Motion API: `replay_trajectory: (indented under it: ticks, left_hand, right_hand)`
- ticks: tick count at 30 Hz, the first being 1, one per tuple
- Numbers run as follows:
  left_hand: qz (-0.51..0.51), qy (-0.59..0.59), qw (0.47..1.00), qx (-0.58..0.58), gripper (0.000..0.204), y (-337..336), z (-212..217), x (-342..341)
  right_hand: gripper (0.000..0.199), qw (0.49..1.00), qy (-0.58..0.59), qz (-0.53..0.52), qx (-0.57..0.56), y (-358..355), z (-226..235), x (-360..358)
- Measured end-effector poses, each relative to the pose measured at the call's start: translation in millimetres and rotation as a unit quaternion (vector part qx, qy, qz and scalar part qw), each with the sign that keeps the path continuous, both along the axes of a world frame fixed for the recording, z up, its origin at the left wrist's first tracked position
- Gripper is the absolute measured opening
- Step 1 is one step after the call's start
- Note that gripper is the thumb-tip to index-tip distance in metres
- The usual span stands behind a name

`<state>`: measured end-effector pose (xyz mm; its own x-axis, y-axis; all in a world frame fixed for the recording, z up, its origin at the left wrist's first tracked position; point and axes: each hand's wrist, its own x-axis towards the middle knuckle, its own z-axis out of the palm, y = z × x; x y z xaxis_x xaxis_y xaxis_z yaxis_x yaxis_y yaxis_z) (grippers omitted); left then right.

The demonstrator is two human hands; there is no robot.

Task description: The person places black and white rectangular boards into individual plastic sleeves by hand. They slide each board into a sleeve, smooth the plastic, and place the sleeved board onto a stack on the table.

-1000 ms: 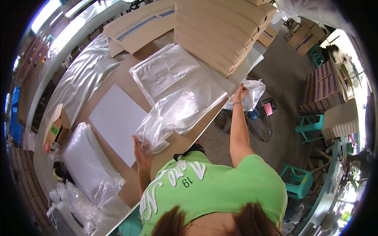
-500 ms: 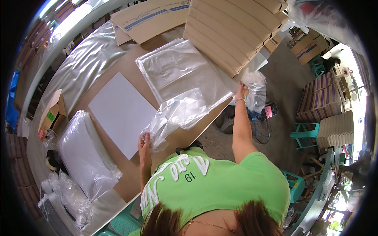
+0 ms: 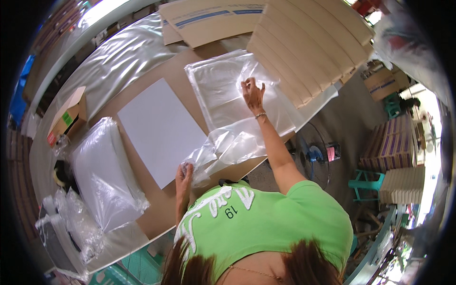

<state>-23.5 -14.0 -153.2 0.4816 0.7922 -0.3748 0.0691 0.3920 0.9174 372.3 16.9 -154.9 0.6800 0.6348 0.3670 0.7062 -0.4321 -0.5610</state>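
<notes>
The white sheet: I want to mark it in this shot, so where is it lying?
In the head view the white sheet lies flat on the brown table, left of centre, between the wrapped white stack and the clear plastic bags.

One white sheet [image 3: 160, 131], one small carton [image 3: 66, 115], perhaps seven flat cardboard boxes [image 3: 308, 47].

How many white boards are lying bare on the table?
1: the white board lies on the table, between the bagged stack and the clear bags. More may be hidden inside.
</notes>
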Motion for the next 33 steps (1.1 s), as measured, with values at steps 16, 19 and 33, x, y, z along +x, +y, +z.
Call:
replay_trajectory:
  ticks: [16,19,33]
  left_hand:
    - [-0.062,0.183,0.969,0.155,0.041,-0.5,3.9,-7.5]
    - [-0.058,0.142,0.965,0.214,0.041,-3.7,-8.7,-13.4]
    - [0.18,0.059,0.96,0.207,0.043,44.3,61.2,-43.8]
  right_hand:
    - [0.035,0.968,-0.241,0.02,-0.07,30.5,-56.2,45.1]
    - [0.041,0.968,-0.209,-0.04,-0.131,29.7,-50.0,30.6]
    - [0.035,0.971,-0.177,-0.071,-0.147,32.9,-45.1,22.9]
